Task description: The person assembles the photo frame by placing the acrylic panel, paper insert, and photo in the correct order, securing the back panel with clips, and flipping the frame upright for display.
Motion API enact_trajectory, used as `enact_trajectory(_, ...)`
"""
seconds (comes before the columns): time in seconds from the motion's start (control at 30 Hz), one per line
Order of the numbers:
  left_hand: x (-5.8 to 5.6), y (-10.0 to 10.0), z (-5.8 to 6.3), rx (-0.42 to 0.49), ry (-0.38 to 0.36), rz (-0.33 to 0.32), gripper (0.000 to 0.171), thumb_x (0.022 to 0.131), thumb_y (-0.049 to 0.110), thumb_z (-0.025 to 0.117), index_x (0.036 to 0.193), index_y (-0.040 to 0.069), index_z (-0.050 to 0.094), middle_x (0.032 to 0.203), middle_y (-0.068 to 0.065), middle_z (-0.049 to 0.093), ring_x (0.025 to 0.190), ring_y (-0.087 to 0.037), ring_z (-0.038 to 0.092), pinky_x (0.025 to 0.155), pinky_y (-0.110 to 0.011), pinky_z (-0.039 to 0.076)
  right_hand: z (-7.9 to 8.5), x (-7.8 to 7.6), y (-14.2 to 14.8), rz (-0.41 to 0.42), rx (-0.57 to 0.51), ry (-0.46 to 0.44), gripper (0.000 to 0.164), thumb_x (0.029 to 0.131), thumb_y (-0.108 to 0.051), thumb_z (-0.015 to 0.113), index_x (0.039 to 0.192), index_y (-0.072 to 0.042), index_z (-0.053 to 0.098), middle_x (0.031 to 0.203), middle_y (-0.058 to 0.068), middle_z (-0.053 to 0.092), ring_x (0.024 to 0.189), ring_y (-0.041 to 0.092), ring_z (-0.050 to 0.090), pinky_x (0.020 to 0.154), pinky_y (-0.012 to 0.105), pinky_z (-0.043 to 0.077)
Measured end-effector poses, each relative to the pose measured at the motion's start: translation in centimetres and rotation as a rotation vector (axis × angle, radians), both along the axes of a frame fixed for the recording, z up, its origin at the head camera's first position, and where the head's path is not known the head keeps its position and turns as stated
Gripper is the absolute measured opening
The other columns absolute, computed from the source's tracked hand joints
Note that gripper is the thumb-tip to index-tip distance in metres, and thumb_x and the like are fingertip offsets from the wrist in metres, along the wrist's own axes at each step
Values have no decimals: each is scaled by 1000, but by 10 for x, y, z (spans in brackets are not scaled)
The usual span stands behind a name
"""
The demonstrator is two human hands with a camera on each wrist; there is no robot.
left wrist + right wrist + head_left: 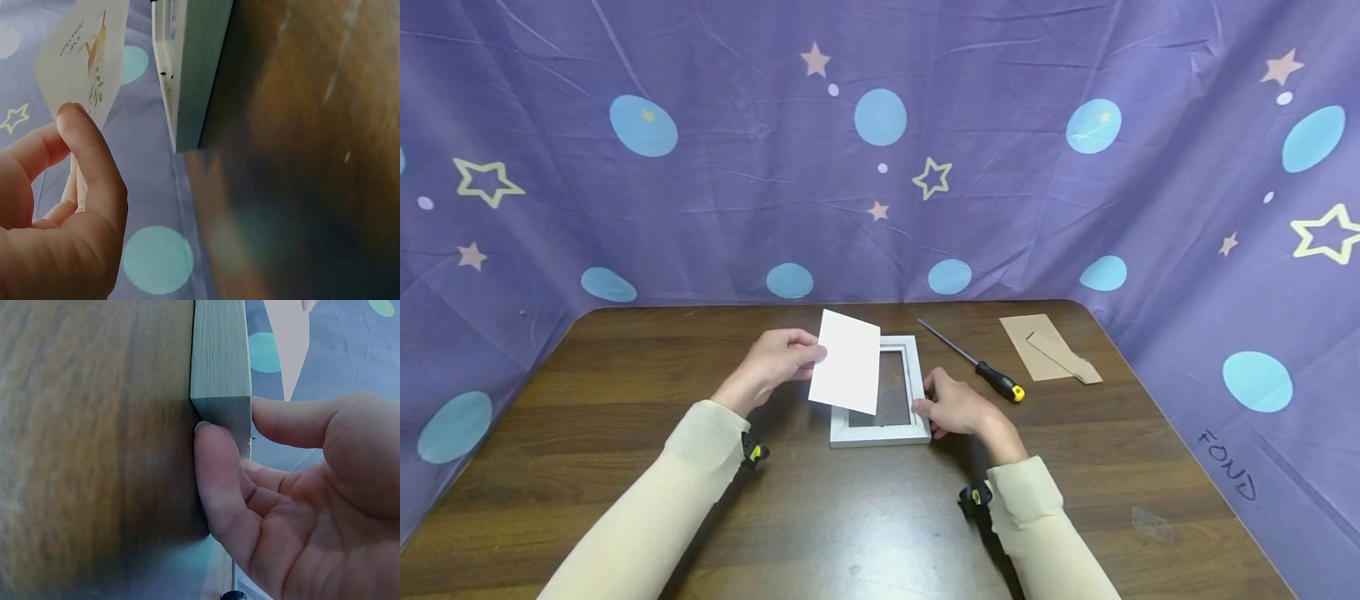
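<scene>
My left hand (777, 363) pinches a white paper insert (848, 363) by its left edge, thumb on the near face. It is held tilted above a white picture frame (883, 435), overlapping its left part in the head view. Seen from the left wrist, the insert's other face (87, 62) carries small print and a brownish drawing. The frame lies on the table with its opening bare. My right hand (958, 406) grips the frame's right side; in the right wrist view the thumb is on top and the fingers are against the outer edge (220, 356).
A screwdriver (996, 379) with a black and yellow handle lies right of the frame. Farther right is a brown backing board (1033, 333) with a stand leg on it. A purple patterned cloth (880, 250) hangs behind the wooden table (625, 400).
</scene>
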State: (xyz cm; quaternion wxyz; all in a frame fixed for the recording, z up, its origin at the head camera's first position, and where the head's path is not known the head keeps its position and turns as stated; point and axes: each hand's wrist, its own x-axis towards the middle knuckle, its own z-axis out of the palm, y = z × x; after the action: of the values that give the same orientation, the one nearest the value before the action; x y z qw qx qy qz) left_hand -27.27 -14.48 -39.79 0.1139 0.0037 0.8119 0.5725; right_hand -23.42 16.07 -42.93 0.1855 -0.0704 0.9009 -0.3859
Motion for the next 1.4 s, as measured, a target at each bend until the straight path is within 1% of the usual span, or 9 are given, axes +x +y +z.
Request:
enact_trajectory(0.27,1,10,-13,47,-50,-12,34,102,17,70,125,-7,66,119,-16,68,104,-19,68,94,-31,62,-3,0,1,-4,-3,-12,30,107,-19,64,128,-2,51,100,15,69,76,22,73,71,39,64)
enact_trajectory(0.47,3,18,-19,77,-66,-15,33,101,14,71,124,-8,66,117,-16,69,98,-17,68,91,-29,63,-3,0,1,-1,-7,-12,30,106,-19,65,127,-2,52,99,15,69,76,22,73,70,38,64)
enact_trajectory(0.73,4,28,-26,94,-90,-14,31,99,11,72,122,-8,65,114,-15,70,92,-15,70,89,-29,64,-2,0,1,0,8,-16,32,107,-20,65,129,-1,51,102,16,69,77,23,73,71,39,64)
enact_trajectory(0.87,4,30,-28,81,-93,-12,29,98,11,73,120,-7,66,113,-16,70,91,-16,71,89,-30,64,-1,0,0,-4,8,-15,32,106,-20,65,129,-1,51,101,16,69,76,22,73,70,38,64)
enact_trajectory(1.03,5,31,-29,6,-62,-13,29,98,14,74,119,-4,67,113,-17,71,92,-18,73,87,-30,64,-1,0,0,-6,13,-8,31,106,-21,65,128,-2,52,99,15,69,74,22,72,71,38,63)
enact_trajectory(1.2,7,35,-28,-87,14,4,26,95,13,76,113,-3,68,100,-14,75,80,-16,73,80,-31,66,0,0,0,-3,11,-8,32,106,-20,65,128,-2,52,98,14,69,74,22,72,71,38,63)
enact_trajectory(1.3,9,36,-27,-177,76,10,23,93,14,76,109,-2,69,92,-11,76,72,-15,73,75,-32,66,1,0,0,-2,5,-11,32,106,-20,65,128,-2,52,99,14,69,75,22,72,71,38,64)
enact_trajectory(1.4,10,38,-26,-285,129,11,23,93,16,75,108,1,69,88,-9,76,69,-16,74,70,-31,64,0,0,0,-4,-1,-15,32,106,-20,65,128,-1,52,100,15,69,76,23,72,71,38,64)
